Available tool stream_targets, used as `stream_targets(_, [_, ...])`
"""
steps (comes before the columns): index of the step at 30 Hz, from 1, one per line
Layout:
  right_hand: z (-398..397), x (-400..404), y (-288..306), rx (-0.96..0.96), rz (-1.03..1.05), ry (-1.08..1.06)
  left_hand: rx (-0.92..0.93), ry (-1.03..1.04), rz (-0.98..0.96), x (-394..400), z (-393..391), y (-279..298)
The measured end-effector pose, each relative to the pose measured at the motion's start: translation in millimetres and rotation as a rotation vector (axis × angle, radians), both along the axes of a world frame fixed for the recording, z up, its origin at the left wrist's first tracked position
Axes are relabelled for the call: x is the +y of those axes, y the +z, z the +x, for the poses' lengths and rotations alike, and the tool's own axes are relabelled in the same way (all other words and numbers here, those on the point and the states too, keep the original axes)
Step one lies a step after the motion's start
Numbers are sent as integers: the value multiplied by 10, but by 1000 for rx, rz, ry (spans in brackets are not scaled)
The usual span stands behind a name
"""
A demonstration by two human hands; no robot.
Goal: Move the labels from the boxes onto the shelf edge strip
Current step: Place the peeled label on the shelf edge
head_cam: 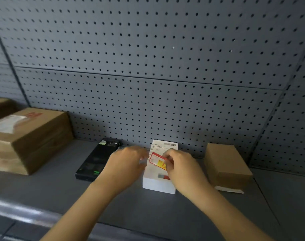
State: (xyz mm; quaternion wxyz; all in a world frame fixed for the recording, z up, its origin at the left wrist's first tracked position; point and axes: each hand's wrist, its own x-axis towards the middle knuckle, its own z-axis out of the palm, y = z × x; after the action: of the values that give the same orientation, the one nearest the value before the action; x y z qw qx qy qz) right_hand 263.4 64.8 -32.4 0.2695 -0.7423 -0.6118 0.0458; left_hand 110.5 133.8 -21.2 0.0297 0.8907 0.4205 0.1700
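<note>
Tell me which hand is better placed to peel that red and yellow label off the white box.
Probably the right hand: its fingertips already pinch the red and yellow label at its right edge. The left hand rests against the white box, apparently steadying it.

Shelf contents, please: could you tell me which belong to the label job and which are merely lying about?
Job: red and yellow label, white box, right hand, left hand, shelf edge strip.
Lying about: pegboard.

Matt cardboard box (226, 164) — glossy label (157, 160)
</note>
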Motion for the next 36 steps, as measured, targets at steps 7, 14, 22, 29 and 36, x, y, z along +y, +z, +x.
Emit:
stream_targets(7, [-1157, 286, -190, -5, -71, -11, 42, -26, 30, 273, -1094, -158])
stream_targets(14, [-1891, 429, -275, 31, -89, -50, 64, -75, -7, 470, -1992, -255])
stream_targets(22, [-2230, 366, -405, 101, -67, -41, 73, -34, -70, 348, -2472, -425])
stream_targets(29, [-2306, 206, -394, 242, 42, 13, 159, -14, -128, 126, -2501, -567])
stream_targets(36, [-2471, 112, -520, 211, 40, 150, 180, -91, -94, 103, -2477, -689])
